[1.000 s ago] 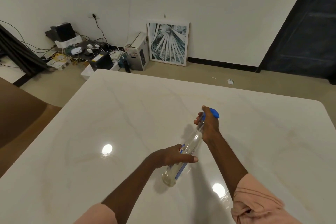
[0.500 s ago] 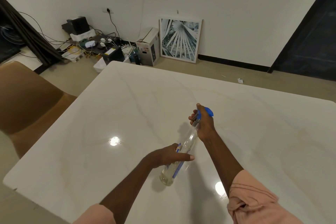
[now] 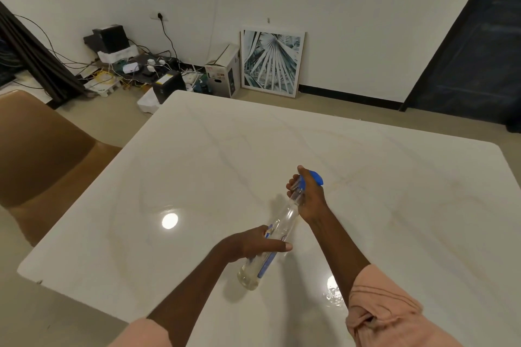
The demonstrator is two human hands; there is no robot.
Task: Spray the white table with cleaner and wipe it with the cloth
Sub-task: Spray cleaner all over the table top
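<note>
Spraying step: right hand (image 3: pixel 308 196) gripping trigger, left hand (image 3: pixel 253 244) clasping spray bottle (image 3: pixel 277 232) mid-table (image 3: pixel 408 205); next, squeeze, then fetch unseen cloth.

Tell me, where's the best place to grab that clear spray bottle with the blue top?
Grip the clear spray bottle at its narrow neck under the blue trigger head, coming from above as the right hand does. It is tilted, so the left hand steadies the wider lower body.
</note>
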